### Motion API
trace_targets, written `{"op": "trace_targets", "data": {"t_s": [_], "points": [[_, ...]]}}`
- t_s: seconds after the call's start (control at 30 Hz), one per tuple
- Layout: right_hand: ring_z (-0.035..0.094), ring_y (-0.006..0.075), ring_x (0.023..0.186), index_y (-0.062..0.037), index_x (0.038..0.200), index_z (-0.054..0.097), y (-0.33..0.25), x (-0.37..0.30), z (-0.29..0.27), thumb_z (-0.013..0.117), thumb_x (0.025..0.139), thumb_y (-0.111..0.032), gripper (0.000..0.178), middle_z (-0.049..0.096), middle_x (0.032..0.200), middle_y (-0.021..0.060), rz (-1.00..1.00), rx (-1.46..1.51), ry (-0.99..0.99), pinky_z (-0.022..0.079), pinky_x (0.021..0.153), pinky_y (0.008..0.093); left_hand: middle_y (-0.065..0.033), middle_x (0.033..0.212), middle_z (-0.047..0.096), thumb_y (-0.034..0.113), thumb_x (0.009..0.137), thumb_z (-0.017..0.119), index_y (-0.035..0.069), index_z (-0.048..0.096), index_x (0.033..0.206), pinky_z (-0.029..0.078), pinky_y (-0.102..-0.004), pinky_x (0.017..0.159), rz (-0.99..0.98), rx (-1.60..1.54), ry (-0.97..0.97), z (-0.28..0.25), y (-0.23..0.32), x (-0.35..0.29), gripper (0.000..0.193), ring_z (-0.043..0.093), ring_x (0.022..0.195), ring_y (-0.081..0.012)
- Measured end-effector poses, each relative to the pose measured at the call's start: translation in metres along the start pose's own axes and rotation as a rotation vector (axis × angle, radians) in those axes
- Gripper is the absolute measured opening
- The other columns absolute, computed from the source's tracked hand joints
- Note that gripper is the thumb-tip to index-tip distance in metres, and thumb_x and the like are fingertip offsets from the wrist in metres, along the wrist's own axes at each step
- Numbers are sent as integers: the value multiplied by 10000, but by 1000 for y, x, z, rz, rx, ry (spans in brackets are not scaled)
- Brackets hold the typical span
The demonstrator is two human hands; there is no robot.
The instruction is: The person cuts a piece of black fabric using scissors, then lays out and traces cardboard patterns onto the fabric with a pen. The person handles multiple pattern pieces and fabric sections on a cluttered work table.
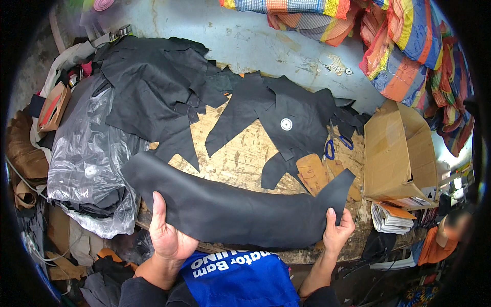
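Note:
A long, curved piece of black leather [230, 215] stretches across the front of me, above the near edge of the worktable. My left hand [171, 239] grips its lower left edge, thumb on top and fingers hidden beneath. At the right end, my right hand [338, 231] pinches the same piece, thumb over the surface. Beyond it, other black leather pieces [148, 87] lie in a heap at the back left. More cut black leather [296, 102] lies at the back right with a white disc [286, 124] on top. Blue-handled scissors [330, 148] and tan card templates [312, 173] are near the right end.
Clear plastic wrap [87, 148] covers a dark stack on the left. An open cardboard box [399, 153] stands on the right, above a bundle of papers [387, 221]. Colourful woven sacks [399, 56] hang at the upper right. A person in orange [437, 245] is at the far right.

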State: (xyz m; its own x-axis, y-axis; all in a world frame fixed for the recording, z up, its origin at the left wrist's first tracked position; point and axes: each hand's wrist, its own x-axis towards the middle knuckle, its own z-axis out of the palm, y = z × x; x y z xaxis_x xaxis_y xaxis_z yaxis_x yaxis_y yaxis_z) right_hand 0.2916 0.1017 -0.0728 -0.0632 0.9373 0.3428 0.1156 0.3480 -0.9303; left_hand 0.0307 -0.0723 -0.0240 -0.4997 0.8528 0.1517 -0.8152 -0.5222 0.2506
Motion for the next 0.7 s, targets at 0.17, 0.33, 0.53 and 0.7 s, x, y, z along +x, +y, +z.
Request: {"op": "trace_targets", "data": {"t_s": [0.17, 0.33, 0.53, 0.7], "points": [[556, 90, 766, 56, 923, 598, 1, -4, 0, 644, 833, -42, 141, 639, 855, 58, 10, 23, 2, 450, 724, 230, -115, 1283, 507, 380, 982, 323, 48, 452, 1276, 312, -453, 1044, 17, 12, 64, 3, 2, 0, 462, 473, 1192, -273], [558, 94, 764, 57, 916, 599, 4, -8, -1, 647, 832, -57, 149, 639, 845, 59, 48, 11, -16, 451, 719, 236, -114, 1225, 547, 355, 976, 369, 27, 476, 1233, 374, -420, 1004, 15, 93, 250, 8, 9, -1, 431, 523, 1131, -260], [555, 95, 748, 50, 899, 585, 6, -34, 25, 652, 813, -44, 144, 636, 845, 62, 46, -33, -36, 459, 714, 250, -115, 1172, 580, 353, 970, 391, 21, 508, 1196, 411, -415, 969, 31, -16, 225, 11, 11, 10, 418, 561, 1078, -255], [579, 191, 908, 48, 1116, 532, -18, -22, 34, 804, 648, -142, 574, 585, 1027, 137, 48, -395, -34, 445, 682, 268, -127, 1143, 595, 327, 966, 411, 6, 510, 1188, 464, -418, 909, 28, 61, 197, 16, 21, 25, 403, 593, 1027, -270]]}}
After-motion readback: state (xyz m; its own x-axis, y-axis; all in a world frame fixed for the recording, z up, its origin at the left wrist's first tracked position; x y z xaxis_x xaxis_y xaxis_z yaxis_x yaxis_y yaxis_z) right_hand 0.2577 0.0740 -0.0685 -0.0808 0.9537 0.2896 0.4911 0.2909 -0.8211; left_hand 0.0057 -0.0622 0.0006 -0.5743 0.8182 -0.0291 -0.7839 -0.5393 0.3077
